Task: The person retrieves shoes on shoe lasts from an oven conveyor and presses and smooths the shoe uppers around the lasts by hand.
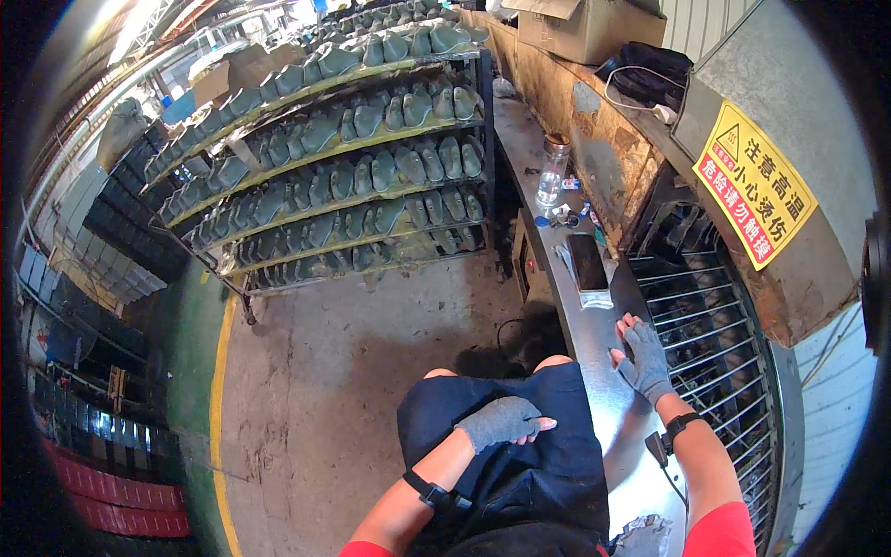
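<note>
The left hand (pixel 501 423), in a gray fingerless glove, lies loosely curled on dark clothing (pixel 548 464) over the person's lap; whether it grasps anything cannot be told. The right hand (pixel 644 360), gloved alike, is released, fingers spread on the metal counter (pixel 608 408), just beside a barred grate (pixel 710 320). Near its fingertips, a dark phone (pixel 587 262) lies on the counter atop a pale item (pixel 596 300). Farther along stands a clear bottle (pixel 551 174), below a cardboard box (pixel 594 28). Beyond the concrete floor (pixel 371 371), a rack (pixel 486 139) bears rows of gray, shoe-shaped forms (pixel 339 176).
</note>
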A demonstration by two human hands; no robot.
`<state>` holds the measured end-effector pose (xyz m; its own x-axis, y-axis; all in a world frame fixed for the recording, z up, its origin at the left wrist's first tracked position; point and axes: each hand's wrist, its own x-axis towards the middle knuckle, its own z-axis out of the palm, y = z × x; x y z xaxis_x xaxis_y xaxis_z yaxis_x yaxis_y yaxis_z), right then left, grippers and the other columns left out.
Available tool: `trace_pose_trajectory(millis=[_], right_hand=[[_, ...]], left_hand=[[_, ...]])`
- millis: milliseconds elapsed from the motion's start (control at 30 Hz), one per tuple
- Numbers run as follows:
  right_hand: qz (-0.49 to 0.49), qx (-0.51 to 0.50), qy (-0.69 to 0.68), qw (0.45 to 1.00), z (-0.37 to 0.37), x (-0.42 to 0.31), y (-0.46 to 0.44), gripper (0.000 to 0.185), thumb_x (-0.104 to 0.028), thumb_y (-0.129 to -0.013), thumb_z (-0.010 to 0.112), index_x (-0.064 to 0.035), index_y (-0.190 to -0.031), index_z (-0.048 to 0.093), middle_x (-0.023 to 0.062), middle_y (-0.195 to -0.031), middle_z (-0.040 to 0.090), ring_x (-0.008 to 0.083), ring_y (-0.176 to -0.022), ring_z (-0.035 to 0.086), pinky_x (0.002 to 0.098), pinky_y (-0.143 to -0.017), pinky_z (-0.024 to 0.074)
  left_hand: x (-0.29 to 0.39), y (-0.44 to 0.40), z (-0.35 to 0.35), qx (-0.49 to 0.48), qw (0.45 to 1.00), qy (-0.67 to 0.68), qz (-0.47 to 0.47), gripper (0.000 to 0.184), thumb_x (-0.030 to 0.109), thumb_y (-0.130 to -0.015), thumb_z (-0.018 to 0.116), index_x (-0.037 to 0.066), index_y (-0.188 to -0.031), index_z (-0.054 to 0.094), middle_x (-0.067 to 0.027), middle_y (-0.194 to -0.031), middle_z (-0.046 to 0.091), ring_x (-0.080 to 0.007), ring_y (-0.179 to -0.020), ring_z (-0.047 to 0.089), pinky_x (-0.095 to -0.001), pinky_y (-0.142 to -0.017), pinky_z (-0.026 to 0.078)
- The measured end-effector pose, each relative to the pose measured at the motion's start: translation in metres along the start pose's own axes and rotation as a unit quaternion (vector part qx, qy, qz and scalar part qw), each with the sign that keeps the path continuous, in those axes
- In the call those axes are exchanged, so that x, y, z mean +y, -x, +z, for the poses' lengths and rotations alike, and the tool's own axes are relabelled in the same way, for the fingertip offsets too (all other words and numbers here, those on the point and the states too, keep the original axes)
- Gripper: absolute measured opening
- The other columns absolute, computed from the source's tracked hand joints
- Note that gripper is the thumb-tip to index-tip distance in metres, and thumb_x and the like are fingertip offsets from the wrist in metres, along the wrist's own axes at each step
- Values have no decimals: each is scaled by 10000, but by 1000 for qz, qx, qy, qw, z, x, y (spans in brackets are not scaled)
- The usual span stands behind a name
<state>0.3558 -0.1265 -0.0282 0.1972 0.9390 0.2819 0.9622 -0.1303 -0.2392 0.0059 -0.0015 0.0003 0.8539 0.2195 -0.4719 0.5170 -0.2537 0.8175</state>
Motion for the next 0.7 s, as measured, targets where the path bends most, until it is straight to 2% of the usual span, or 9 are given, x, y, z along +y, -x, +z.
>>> trace_pose_trajectory(millis=[700], right_hand=[[7, -4, -2, 1000, -3, -3, -1, 651, -380, -964, 718, -50, -1511, 593, 209, -1610, 529, 425, -1510, 464, 505, -1278, 344]], left_hand=[[-2, -2, 1, 2, 1000, 1, -2, 642, 614, -1049, 617, 47, -794, 778, -71, -687, 721, -185, -607, 677, -348, -625, 561]])
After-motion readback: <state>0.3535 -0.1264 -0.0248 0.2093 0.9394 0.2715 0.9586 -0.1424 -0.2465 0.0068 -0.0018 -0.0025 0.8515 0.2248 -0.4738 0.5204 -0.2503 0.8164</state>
